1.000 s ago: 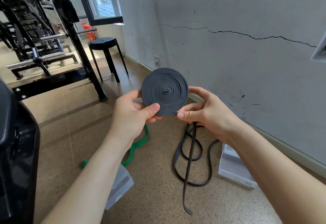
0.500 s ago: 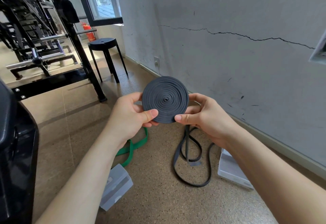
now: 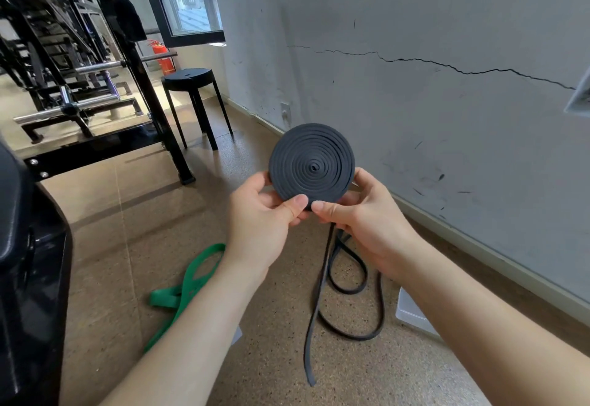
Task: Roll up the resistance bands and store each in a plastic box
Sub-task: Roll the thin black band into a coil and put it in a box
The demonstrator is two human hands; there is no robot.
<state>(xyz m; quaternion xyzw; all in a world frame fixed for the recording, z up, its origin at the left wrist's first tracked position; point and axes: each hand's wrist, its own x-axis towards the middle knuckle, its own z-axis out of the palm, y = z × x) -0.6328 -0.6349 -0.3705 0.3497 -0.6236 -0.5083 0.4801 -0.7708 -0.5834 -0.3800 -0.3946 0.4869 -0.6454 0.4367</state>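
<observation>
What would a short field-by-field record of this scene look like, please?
held item: black resistance band coil, partly rolled, held up in the air
left hand: left hand pinches the coil's lower edge
right hand: right hand pinches the same edge, right beside it
unrolled part: black tail hangs from the coil down to the floor
lying left: green resistance band, unrolled
lying right: plastic box, partly hidden by the right forearm
background: black stool
</observation>
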